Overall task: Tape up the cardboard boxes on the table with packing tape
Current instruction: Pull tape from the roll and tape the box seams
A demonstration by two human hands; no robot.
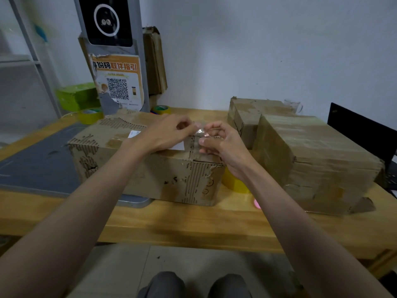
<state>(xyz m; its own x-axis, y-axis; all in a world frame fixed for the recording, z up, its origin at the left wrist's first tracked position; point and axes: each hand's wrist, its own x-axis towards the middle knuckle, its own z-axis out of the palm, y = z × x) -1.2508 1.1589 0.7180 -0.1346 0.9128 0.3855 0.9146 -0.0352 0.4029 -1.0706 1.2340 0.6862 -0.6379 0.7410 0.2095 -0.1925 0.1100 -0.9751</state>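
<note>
Item 1, my left hand (166, 134): fingers curled, thumb and forefinger pinching one end of a short strip of clear tape (200, 131). It hovers over the top of the box; whether the heel of it touches the cardboard I cannot tell.

Item 2, my right hand (223, 145): fingers curled, pinching the other end of the same strip. The strip is shiny, crumpled and hard to make out; how much of it sticks to the box is unclear.

Item 3, worn cardboard box (150, 168): directly beneath both hands, outer paper torn to the ribbing in many places. A white label (135, 133) shows just left of my left wrist; a second white patch is half hidden under that hand.

Item 4, yellow tape roll (233, 182): below my right wrist, just beside the box's right end, mostly covered by my forearm.

Item 5, pink object (257, 203): near that roll, cut off by my right arm, not identifiable.

Item 6, large taped box (318, 160): right of my right hand. A smaller box (247, 117) stands beyond it, partly hidden.

Item 7, two more tape rolls beyond my left hand: one yellow (90, 116), one with a green core (161, 109), lower halves hidden by the worn box.

Item 8, grey mat (38, 164): left of my left arm, on the wooden table (193, 224).
</note>
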